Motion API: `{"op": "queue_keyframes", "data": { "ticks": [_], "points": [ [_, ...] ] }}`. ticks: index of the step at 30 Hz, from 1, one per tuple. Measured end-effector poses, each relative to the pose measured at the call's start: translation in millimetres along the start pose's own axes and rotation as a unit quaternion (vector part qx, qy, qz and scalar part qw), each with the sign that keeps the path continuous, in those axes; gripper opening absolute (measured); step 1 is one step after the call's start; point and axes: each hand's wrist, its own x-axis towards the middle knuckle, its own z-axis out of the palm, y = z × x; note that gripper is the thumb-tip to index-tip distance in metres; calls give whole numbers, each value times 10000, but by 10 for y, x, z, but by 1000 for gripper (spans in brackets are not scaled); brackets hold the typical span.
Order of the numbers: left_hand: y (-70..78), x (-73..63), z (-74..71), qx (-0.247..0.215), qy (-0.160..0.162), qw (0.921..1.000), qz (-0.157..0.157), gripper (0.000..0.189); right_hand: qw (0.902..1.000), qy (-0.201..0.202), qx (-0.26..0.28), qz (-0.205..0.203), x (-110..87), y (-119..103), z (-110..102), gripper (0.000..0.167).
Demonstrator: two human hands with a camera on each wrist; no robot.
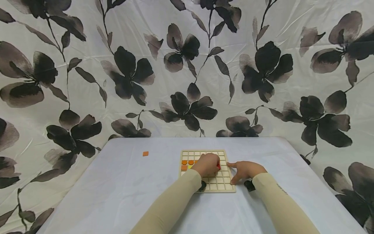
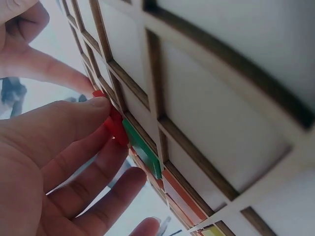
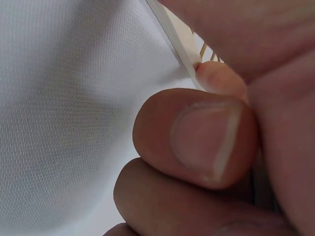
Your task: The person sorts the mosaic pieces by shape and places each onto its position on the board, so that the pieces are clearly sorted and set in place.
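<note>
A pale wooden grid board (image 1: 225, 180) lies on the white table, divided into square cells by raised strips. My left hand (image 1: 206, 164) reaches over its middle and pinches a small red piece (image 2: 116, 127) between thumb and fingertips, right at the cells. Next to that piece a green tile (image 2: 142, 147) sits in the grid, followed by orange (image 2: 183, 194) and yellow tiles (image 2: 212, 231). My right hand (image 1: 247, 170) is at the board's right side, thumb and index finger stretched apart and touching the edge, other fingers curled under. The left hand covers some cells in the head view.
A lone orange square tile (image 1: 145, 153) lies on the table, left of the board. Round orange pieces (image 1: 184, 162) sit in the board's left cells. A floral cloth (image 1: 187, 81) hangs behind the table's far edge.
</note>
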Motion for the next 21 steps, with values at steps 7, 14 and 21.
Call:
{"op": "queue_keyframes", "data": {
  "ticks": [7, 14, 21],
  "points": [
    [25, 11, -3, 81, -111, 9999, 5, 7, 10000, 19, -7, -75, 14, 6, 13, 91],
    [40, 27, -5, 76, -137, 9999, 11, 4, 10000, 26, 26, -31, 14, 25, 21, 91],
    [27, 10, -4, -20, -133, 9999, -86, 7, 10000, 14, 13, -56, 24, 30, 12, 92]
  ]
}}
